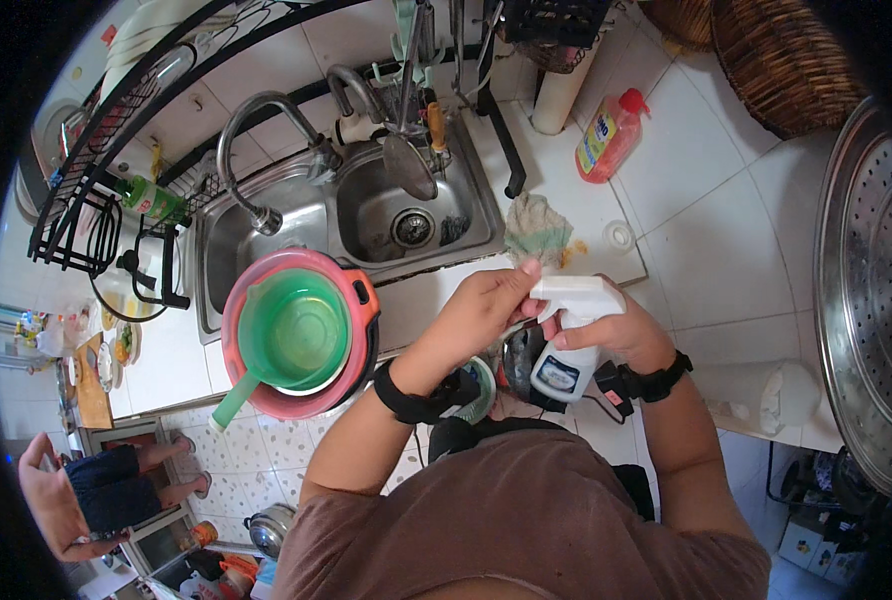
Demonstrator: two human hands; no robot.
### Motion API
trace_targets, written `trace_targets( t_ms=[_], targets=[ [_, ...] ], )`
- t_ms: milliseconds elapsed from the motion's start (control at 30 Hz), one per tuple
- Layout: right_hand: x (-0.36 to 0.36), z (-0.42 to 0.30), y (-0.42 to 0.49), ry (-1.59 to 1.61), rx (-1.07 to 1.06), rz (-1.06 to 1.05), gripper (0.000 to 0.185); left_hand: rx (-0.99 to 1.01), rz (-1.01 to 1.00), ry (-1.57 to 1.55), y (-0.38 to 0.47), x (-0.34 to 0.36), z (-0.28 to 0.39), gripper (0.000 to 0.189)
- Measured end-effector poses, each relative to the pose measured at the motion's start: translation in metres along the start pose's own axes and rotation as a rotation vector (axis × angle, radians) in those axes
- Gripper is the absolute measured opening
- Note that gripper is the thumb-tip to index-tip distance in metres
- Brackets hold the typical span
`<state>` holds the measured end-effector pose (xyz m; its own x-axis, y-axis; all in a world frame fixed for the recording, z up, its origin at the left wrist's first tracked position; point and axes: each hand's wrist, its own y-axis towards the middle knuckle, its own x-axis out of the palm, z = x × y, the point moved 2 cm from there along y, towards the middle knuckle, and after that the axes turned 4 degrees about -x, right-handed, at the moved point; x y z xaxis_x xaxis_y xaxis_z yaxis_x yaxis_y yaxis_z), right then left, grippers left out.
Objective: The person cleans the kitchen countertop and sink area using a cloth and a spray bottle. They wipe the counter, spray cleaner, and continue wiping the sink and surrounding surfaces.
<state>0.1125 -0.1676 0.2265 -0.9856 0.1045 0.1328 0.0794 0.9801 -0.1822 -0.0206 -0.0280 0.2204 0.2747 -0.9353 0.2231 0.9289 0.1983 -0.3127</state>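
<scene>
A white trigger spray bottle (562, 367) with a dark blue label is held before my body. My right hand (622, 334) wraps around its neck, just under the white spray head (582, 294). The nozzle end is pinched by the thumb and fingers of my left hand (495, 300); part of the trigger is hidden there. A crumpled, pale cleaning cloth (537, 225) lies on the white counter just beyond my left hand. Each wrist wears a black strap.
A two-basin steel sink (446, 247) lies ahead, with a green dipper (296, 326) in stacked basins overhanging its front left. A red detergent bottle (607, 142) stands at right, near a large perforated steel lid (866, 300). Another person (108, 487) stands at far left.
</scene>
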Motion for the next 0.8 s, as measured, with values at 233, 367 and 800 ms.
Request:
trace_targets(
  t_ms=[233,367,800],
  targets=[
    [-0.003,-0.005,0.001,-0.246,0.042,0.030,0.028,0.002,0.029,0.003,-0.006,0.008,0.003,0.035],
    [0.005,-0.011,0.001,-0.015,0.076,0.009,0.031,0.077,0.041,0.106,-0.007,0.007,0.003,0.035],
    [0.011,-0.029,0.003,0.157,0.024,-0.099,0.040,0.589,0.218,0.491,-0.019,0.016,0.023,0.030]
  ],
)
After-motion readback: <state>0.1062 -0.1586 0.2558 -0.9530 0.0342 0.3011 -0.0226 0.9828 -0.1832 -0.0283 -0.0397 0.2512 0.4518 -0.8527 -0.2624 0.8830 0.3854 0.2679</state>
